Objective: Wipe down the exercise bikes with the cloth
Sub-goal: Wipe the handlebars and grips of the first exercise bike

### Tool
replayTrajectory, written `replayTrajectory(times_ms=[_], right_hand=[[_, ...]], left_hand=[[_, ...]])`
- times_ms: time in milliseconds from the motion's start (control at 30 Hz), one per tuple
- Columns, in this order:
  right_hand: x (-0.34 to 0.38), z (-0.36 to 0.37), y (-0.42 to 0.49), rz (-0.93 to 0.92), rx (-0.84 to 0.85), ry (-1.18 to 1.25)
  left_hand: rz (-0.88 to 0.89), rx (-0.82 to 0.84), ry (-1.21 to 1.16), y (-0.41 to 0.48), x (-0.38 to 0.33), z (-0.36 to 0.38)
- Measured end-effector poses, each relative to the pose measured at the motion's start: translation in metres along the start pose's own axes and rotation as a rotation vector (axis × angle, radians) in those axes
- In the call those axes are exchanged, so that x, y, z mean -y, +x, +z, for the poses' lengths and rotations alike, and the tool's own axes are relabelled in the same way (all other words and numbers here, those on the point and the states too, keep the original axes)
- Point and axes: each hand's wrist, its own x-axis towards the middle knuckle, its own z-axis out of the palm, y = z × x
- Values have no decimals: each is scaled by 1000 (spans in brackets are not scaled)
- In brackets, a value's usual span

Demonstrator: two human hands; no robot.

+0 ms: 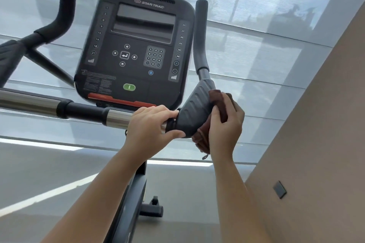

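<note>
Wiping: we are pressing the cloth against the outer end of the ribbed pad, just beside the console.
Right grip: we are curling it round the cloth, fingers closed on the folds.
Left grip: we are clasping the handlebar just beside the pad, steadying.
Cloth handling: we are judging it soft, light, limp; bunching it in the palm seems best.

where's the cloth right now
In the head view, right of centre: the right hand holds the cloth against the ribbed handlebar pad, just below the console's right corner.
</note>
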Motion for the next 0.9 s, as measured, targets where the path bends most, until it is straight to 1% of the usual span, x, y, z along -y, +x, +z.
replayTrajectory(times_ms=[100, 167, 233, 333, 367, 400, 467, 533, 600, 667, 733, 833, 900], right_hand=[[5, 14, -28, -34, -174, -35], [7, 23, -44, -104, -236, -76], [4, 20, -44, -177, -206, -100], [-8, 5, -22, -317, -81, -158], [-10, 3, -15, -300, -72, -140], [-10, 4, -11, -246, -98, -104], [-6, 12, -19, -136, -211, -29], [-2, 25, -39, -117, -300, -2], [-1, 35, -57, -129, -329, 14], [0, 36, -64, -133, -319, 5], [-1, 26, -64, -189, -245, -52], [2, 1, -46, -378, -124, -127], [11, -8, -22, -464, -107, -136]], left_hand=[[24, 12, 8, 0, 2, 0], [42, 29, 6, 1, 4, -2], [65, 53, 2, 1, 7, -4], [94, 83, -9, 2, 10, -6], [98, 79, -11, 2, 11, -6], [100, 73, -13, 2, 11, -6], [109, 74, -14, 2, 12, -5], [115, 88, -9, 2, 13, -5], [125, 94, -3, 2, 14, -5], [140, 95, 2, 2, 14, -4], [130, 94, 5, 1, 14, -4], [111, 102, 3, 0, 14, -4], [104, 104, 2, 0, 14, -4]])
